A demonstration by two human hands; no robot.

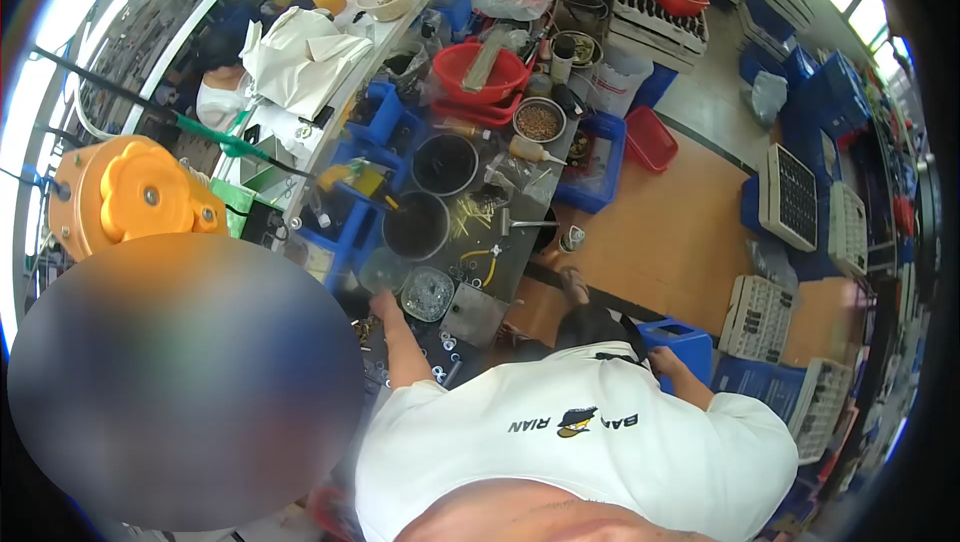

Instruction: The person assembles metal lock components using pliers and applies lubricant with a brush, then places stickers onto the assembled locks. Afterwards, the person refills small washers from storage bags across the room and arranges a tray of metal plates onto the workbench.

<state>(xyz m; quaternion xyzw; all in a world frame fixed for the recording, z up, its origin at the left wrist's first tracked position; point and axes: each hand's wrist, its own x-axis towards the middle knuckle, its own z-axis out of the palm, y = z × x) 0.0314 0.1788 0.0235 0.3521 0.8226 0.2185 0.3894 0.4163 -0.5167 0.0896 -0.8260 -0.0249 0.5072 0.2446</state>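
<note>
My left hand [383,304] reaches over the dark worktable [520,252], at the near edge of a cloudy clear bowl [384,269]. Its fingers are too small and partly hidden to tell what they hold, if anything. Just right of it is a clear container of small shiny parts [428,294], with a square metal plate [473,314] beside it. Washers and a dark rod lie nearer me. My right hand [660,360] is low by my side, at a blue plastic stool [690,347]; its fingers are not clear.
Two dark round pans [445,164], blue bins [375,114], a hammer [520,225] and red basins [480,72] are farther up the table. An orange machine [145,192] stands left, above a large blurred area. White trays [790,197] line the right. Part of another person shows upper left.
</note>
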